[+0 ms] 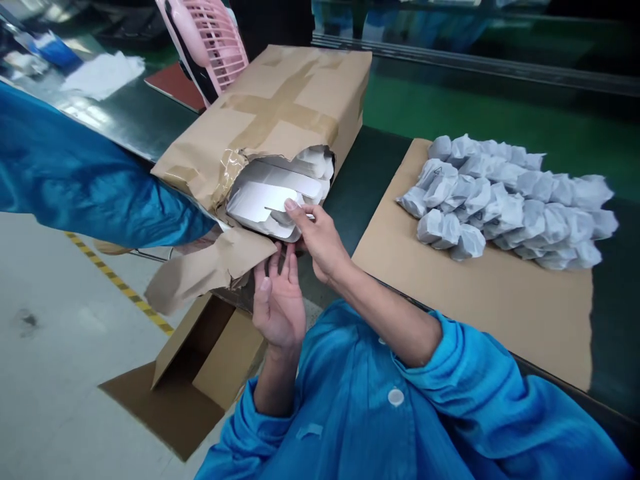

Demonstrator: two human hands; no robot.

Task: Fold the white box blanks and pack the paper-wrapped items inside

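Observation:
A brown paper-wrapped package (pixel 280 113) lies on the dark table, its near end torn open. Inside it shows a stack of flat white cards (pixel 273 193). My right hand (pixel 317 240) reaches into the opening and pinches the edge of the top white card between thumb and fingers. Just below the torn opening, my left hand (pixel 277 300) is held palm up with the fingers spread, under the stack's edge and holding nothing. A torn paper flap (pixel 210 267) hangs down to the left of it.
A cardboard sheet (pixel 475 293) on the right carries several grey wrapped bundles (pixel 505 200). An open cardboard box (pixel 200 373) stands on the floor below. A pink fan (pixel 210 40) is behind the package. Another person's blue sleeve (pixel 75 180) crosses at left.

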